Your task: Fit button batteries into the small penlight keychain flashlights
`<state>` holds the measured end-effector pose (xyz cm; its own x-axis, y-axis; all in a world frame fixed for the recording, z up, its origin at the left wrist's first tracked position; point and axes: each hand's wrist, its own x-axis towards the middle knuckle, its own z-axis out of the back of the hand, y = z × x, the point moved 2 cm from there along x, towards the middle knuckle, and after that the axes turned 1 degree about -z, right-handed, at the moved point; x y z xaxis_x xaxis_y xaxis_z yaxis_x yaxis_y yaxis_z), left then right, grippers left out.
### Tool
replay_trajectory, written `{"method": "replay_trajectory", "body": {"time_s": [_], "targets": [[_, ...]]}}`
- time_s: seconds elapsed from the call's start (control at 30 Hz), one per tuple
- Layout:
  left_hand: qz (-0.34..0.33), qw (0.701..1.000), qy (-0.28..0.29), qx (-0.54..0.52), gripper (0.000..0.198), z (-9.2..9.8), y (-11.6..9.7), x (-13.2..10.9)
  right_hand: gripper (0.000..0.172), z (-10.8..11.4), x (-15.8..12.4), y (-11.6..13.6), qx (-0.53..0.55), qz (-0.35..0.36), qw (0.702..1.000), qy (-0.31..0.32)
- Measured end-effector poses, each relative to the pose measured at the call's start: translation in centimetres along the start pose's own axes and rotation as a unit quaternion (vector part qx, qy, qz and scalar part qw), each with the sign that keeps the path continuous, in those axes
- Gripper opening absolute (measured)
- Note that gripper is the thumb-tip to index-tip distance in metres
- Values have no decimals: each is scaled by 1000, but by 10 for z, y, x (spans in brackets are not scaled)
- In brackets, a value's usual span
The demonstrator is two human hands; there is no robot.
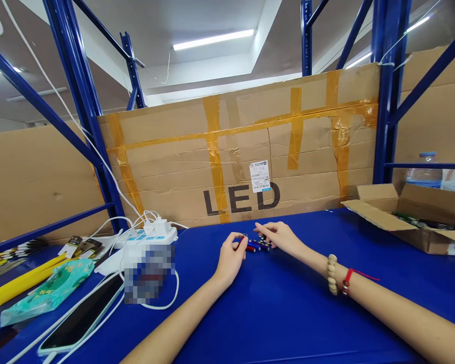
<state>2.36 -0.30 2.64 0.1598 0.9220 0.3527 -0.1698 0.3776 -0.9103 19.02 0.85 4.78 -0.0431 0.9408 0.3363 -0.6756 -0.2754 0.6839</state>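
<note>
Near the middle of the blue table [280, 313], my left hand [232, 255] has its fingers closed on a small dark red item [242, 238]. Just right of it lies a small group of blue and red pen-like pieces [258, 245], partly between my two hands. My right hand [278, 235] reaches in from the right at the far side of these pieces. Its fingers curl around a small dark item whose shape is mostly hidden. A beaded bracelet and a red string are on the right wrist.
Left are a white power strip [170, 235] with cables, a phone [85, 313], a green plastic packet [49, 290] and yellow tubes [26, 280]. An open cardboard box [413, 235] stands right. A cardboard panel [167, 172] marked LED closes the back between blue posts.
</note>
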Motion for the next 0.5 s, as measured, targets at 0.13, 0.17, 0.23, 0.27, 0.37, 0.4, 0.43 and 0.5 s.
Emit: {"method": "replay_trajectory", "body": {"time_s": [0.13,0.17,0.23,0.27,0.37,0.4,0.43,0.5], "targets": [[-43,999,0,29,15,-2,-2,-2,46,-17,-9,16,118,8,993,27],[-52,998,-4,35,15,-2,-3,-3,45,-19,-11,18,140,7,990,26],[-69,996,-14,47,14,-1,-5,-4,44,-20,-14,21,177,1,984,18],[-77,995,-19,53,13,-1,-5,-4,44,-20,-15,21,192,-4,981,14],[-99,992,-20,74,13,0,-6,-6,39,-20,-16,21,225,-17,974,10],[-105,991,-16,79,13,0,-6,-6,38,-20,-17,20,233,-19,972,11],[-109,990,-10,84,14,0,-6,-7,36,-21,-17,20,240,-19,970,13],[-112,989,3,92,13,0,-5,-7,35,-24,-18,19,250,-16,968,15]]}}
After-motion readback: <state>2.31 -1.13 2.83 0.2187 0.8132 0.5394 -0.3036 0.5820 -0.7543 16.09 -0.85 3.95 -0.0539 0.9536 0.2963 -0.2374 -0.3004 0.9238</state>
